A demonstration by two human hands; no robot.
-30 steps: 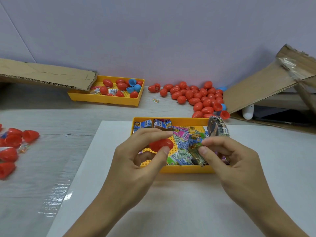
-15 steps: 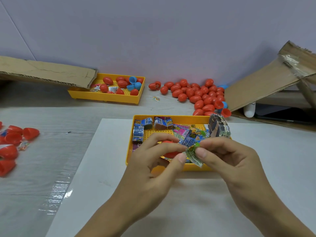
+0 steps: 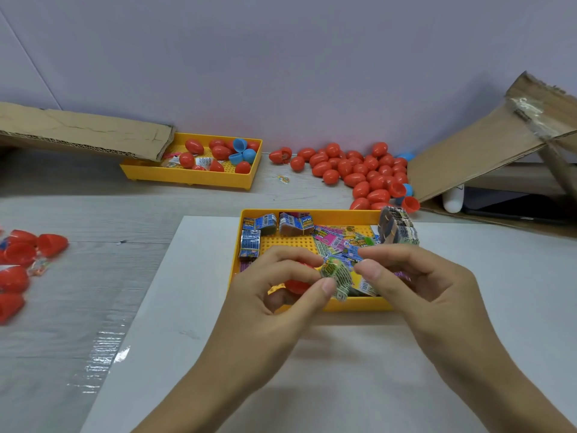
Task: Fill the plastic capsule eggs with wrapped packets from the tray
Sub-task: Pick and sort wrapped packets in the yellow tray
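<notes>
Fingers (image 3: pixel 324 287) of the left hand (image 3: pixel 281 295) curl round a red egg half (image 3: pixel 296 284) and pinch a packet (image 3: pixel 337 276), which the right hand (image 3: pixel 415 285) also pinches, above the tray (image 3: pixel 359 304). The packet looks light, thin, crinkly; hold its edges.

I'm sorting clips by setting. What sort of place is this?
Probably a makeshift packing workstation, not a home table: a heap of red capsule eggs against the wall, a yellow tray of wrapped packets, and torn cardboard lying around.
</notes>
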